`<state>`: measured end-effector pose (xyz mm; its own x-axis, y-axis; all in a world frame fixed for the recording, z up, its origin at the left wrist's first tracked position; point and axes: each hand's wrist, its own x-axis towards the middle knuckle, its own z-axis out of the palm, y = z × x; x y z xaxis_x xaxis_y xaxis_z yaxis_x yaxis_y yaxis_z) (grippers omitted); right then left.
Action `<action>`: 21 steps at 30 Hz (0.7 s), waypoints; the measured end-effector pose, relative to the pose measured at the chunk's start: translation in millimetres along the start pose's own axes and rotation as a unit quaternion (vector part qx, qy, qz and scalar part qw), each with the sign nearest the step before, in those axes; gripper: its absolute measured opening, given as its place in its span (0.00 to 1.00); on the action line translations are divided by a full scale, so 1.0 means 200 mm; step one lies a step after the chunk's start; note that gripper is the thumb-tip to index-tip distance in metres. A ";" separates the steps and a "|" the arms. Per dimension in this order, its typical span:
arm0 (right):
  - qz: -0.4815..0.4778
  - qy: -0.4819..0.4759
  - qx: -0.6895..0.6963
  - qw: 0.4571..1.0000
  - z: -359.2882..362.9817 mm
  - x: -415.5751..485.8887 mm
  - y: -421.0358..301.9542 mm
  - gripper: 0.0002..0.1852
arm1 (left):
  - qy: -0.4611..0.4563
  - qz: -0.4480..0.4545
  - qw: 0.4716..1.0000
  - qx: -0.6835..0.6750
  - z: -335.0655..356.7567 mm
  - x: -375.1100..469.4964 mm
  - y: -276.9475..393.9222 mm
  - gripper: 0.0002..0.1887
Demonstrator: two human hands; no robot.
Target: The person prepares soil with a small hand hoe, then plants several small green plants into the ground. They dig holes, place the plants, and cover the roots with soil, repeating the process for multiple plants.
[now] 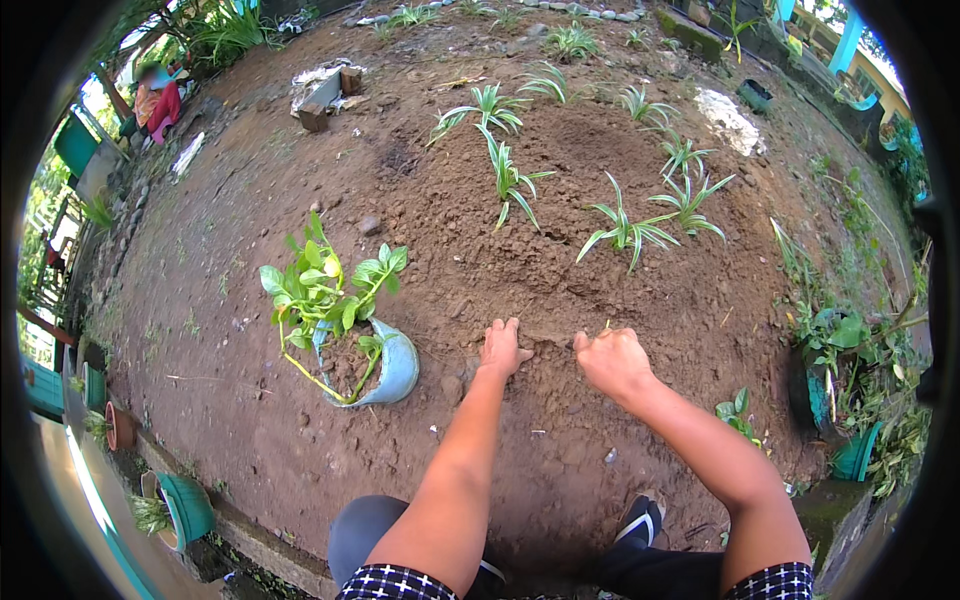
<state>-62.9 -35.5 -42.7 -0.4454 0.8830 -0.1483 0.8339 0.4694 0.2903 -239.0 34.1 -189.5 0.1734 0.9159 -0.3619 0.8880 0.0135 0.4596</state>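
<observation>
My left hand (pixel 504 346) rests on the brown soil (pixel 540 300) with its fingers apart. To its right my right hand (pixel 611 358) is closed in a fist low over the soil, with a small thin tip showing above the fingers; what it grips is hidden. Left of my hands a blue pot (pixel 401 367) lies tilted, holding soil and a leafy green plant (pixel 322 289). Beyond my hands several striped spider plants grow in the loosened soil, the nearest one (pixel 626 229) ahead of my right hand and another (pixel 508 176) farther left.
Wooden blocks with a grey slab (pixel 324 94) lie at the back left. A person (pixel 156 101) sits at the far left. Potted plants line the left edge, one in a green pot (pixel 187 506). A dark pot (pixel 810 390) stands at right. A small leafy plant (pixel 739 416) lies near my right forearm.
</observation>
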 end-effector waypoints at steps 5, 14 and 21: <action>0.056 0.023 0.016 0.998 -0.09 -0.04 0.09 0.06 | 0.066 0.028 0.995 -0.072 0.00 0.03 0.00 0.28; 0.157 -0.108 0.051 0.980 -0.20 0.01 0.24 0.10 | 0.138 -0.056 0.974 -0.171 -0.10 0.10 0.03 0.15; 0.179 -0.086 0.083 0.977 -0.27 0.03 0.23 0.08 | 0.064 -0.097 0.985 -0.126 -0.10 0.13 0.03 0.17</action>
<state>-44.7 -9.4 21.6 -0.0668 0.9716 -0.2271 0.9736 0.1133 0.1982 -236.9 65.4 -180.0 -0.0585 0.9290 -0.3654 0.7628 0.2777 0.5839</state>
